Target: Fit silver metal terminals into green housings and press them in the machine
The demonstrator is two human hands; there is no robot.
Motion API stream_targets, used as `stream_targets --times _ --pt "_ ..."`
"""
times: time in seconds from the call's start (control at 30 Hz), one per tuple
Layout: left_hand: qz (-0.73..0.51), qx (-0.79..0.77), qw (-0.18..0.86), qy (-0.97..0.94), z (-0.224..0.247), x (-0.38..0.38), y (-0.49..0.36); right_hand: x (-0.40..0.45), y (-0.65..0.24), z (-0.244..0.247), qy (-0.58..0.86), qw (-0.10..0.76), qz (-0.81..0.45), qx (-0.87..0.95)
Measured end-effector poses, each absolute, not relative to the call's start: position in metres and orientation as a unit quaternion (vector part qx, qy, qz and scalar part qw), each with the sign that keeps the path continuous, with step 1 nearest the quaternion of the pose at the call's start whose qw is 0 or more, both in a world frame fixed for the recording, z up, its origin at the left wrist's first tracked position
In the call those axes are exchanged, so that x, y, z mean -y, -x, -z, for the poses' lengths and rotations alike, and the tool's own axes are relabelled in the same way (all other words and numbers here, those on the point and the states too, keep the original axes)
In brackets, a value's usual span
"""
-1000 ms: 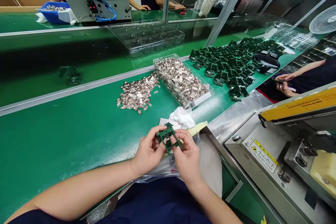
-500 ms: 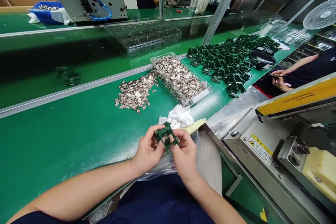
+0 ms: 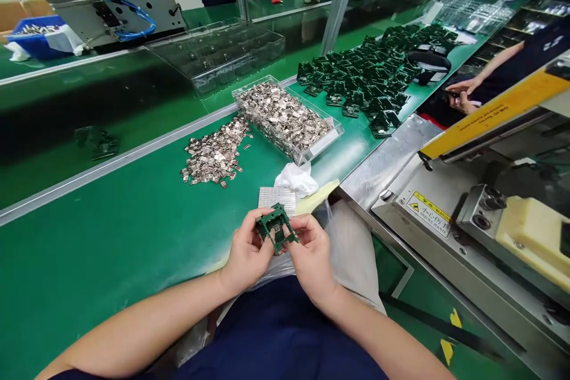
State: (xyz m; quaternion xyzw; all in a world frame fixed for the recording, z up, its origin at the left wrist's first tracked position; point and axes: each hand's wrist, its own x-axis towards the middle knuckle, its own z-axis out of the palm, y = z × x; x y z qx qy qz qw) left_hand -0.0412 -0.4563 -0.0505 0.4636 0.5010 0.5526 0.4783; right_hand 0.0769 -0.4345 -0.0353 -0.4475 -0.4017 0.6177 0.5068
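**Part:** dk-green plastic lattice frame, near-square, no clear long axis. Tilted, one corner up & pointing twd far bench, open face twd wearer.

**Pos.:** in air, centre-front, betw. both hands, above clear plastic bag, just off near edge of green bench mat.

**Hands:** both closed on frame, neither released. L hand grips L side, fingers curled over edge. R hand grips R side, fingertips on frame's R edge. Not clenched to a fist; exact finger contact partly hidden.

**Labels:** yellow/black warning sticker on steel machine at R; "INJURE HAND" legible, plus Chinese characters. Yellow bar on machine has small print, too small to read.

**Nearby:** perforated silver sheet just past hands, touching pale yellow strip; white cloth beyond. Further on: loose metal pieces in heap, same pieces in clear tray, and many green frames piled on mat. Co-worker's hands at far R, apart from wearer's.
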Motion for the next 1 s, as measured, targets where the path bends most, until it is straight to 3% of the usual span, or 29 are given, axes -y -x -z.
stream_targets --times 0.37,0.43,0.57,0.67,1.0 --pt "-0.500 -0.471 0.541 -0.485 0.036 0.431 0.021 0.435 -0.113 0.047 0.445 0.571 -0.585 0.366" --pt "-0.519 -0.481 0.508 -0.491 0.035 0.412 0.025 0.429 -0.124 0.058 0.472 0.583 -0.550 0.367" --pt "-0.546 -0.522 0.381 -0.534 0.050 0.380 0.035 0.425 -0.131 0.085 0.501 0.468 -0.594 0.421" --pt "-0.523 -0.531 0.370 -0.554 0.064 0.373 0.038 0.429 -0.124 0.099 0.451 0.397 -0.631 0.490" --pt "-0.499 -0.526 0.384 -0.572 0.071 0.374 0.040 0.421 -0.124 0.122 0.390 0.389 -0.549 0.629"
